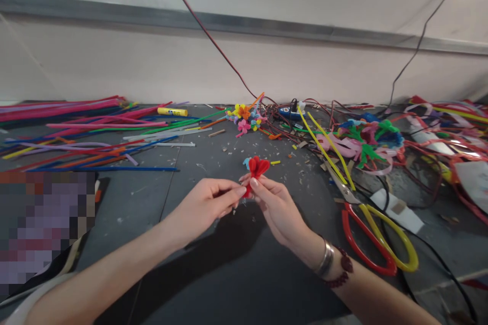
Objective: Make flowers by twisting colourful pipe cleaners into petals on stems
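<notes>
A small flower of red pipe cleaner (257, 171) sits between my hands, with a bit of blue twisted in behind its petals. My right hand (278, 208) pinches its lower stem, and the fingertips of my left hand (213, 200) press in against the same spot. Several metal and beaded bands circle my right wrist. To the right of that hand lie scissors with red and yellow loop handles (375, 238), not touched by either hand.
Long pipe cleaners in many colours (87, 129) lie across the left of the dark table, near a yellow glue stick (172, 111). Colourful pipe-cleaner flowers (244, 119), tangled wires, a blue power strip (292, 111) and paper scraps crowd the back and right. A pixelated patch covers the lower left.
</notes>
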`<move>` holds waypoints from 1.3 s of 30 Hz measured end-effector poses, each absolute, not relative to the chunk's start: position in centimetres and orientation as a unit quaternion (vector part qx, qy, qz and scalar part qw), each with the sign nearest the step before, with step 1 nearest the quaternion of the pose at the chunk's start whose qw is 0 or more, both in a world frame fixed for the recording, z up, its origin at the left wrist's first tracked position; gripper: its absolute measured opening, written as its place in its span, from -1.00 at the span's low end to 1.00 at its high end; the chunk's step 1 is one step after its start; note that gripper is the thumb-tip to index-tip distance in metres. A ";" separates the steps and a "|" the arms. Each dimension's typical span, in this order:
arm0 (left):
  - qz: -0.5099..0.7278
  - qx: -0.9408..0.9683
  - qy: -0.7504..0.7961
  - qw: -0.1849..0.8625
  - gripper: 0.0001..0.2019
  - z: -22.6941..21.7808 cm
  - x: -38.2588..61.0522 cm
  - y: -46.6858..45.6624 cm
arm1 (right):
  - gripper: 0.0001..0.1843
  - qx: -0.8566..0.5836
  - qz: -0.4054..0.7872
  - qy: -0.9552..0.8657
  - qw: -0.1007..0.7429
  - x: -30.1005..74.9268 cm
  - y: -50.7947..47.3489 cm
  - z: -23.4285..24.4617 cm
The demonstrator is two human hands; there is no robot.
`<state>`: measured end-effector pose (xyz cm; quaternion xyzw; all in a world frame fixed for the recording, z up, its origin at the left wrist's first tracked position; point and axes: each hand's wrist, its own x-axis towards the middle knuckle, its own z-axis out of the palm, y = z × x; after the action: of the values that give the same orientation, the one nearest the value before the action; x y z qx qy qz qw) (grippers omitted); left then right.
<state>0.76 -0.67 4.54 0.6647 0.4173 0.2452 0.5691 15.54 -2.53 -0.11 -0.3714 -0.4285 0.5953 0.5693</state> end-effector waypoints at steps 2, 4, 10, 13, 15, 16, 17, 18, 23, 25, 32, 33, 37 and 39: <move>0.244 0.555 0.387 0.695 -0.70 4.2 1.0 -0.7 | -0.83 -0.346 0.638 -0.388 0.569 15.5 -2.6 0.0; 0.244 0.453 0.338 0.788 -0.75 3.3 1.3 -0.9 | -0.84 -0.314 0.686 -0.347 0.557 15.5 -2.7 0.0; 0.272 0.460 0.317 0.784 -0.76 2.3 1.3 -1.3 | -0.82 -0.260 0.761 -0.312 0.507 15.5 -2.9 0.0; 0.294 0.665 0.411 0.550 -0.77 3.2 0.9 -1.3 | -0.87 -0.330 0.651 -0.394 0.559 15.5 -3.0 0.2; 0.304 0.779 0.433 0.337 -0.79 3.5 0.7 -1.4 | -0.93 -0.389 0.555 -0.438 0.591 15.4 -3.0 0.3; 0.307 0.819 0.424 0.236 -0.79 3.4 0.6 -1.5 | -0.95 -0.414 0.516 -0.455 0.596 15.4 -3.1 0.3; 0.307 0.848 0.407 0.147 -0.78 3.2 0.5 -1.7 | -0.96 -0.434 0.485 -0.471 0.595 15.4 -3.2 0.3; 0.304 0.867 0.387 0.076 -0.78 2.9 0.5 -1.8 | -0.96 -0.449 0.461 -0.487 0.590 15.4 -3.2 0.3; 0.291 0.867 0.386 0.123 -0.81 2.7 0.7 -1.8 | -0.91 -0.465 0.430 -0.502 0.589 15.5 -3.0 0.1; 0.278 0.808 0.412 0.316 -0.80 3.2 0.8 -1.3 | -0.86 -0.440 0.501 -0.451 0.594 15.7 -2.7 -0.1; 0.213 0.451 0.335 0.800 -0.74 2.7 1.3 -0.8 | -0.88 -0.276 0.753 -0.272 0.531 16.0 -2.5 0.0; 0.219 0.457 0.334 0.795 -0.74 2.6 1.4 -0.9 | -0.87 -0.272 0.757 -0.275 0.526 16.0 -2.5 0.0; 0.270 0.655 0.426 0.563 -0.78 2.9 1.1 -1.1 | -0.87 -0.350 0.660 -0.352 0.564 15.9 -2.5 0.2; 0.284 0.764 0.456 0.356 -0.81 3.0 0.9 -1.2 | -0.92 -0.408 0.572 -0.400 0.589 15.8 -2.6 0.2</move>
<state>0.85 -1.24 3.00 0.7642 0.4564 0.2844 0.3562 15.80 -2.57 0.19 -0.4081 -0.4003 0.5715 0.5887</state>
